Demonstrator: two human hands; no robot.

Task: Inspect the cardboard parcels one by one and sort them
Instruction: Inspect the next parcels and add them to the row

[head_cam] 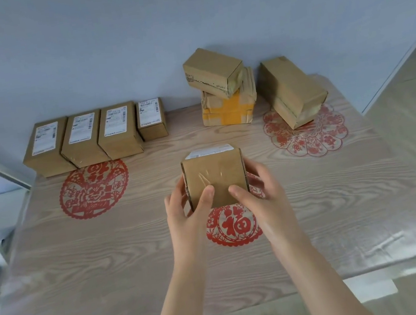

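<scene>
Thumbs [207,194] pressed on the near face, fingers wrapped round the sides: left hand [182,212] and right hand [260,198] grip one parcel [214,172] above mid-table [109,266], label on top. Looks like the inspection step. Next, probably a carry to the labelled row [95,136] back left, away from the pile [227,95] back right

Between left hand [182,211] and right hand [266,200] we hold a parcel [215,175] over the table's [95,257] middle. Far left sits a row [95,136] of four. Far right, a top parcel [213,71] lies on a lower parcel [230,112], a third parcel [291,91] just right.
</scene>
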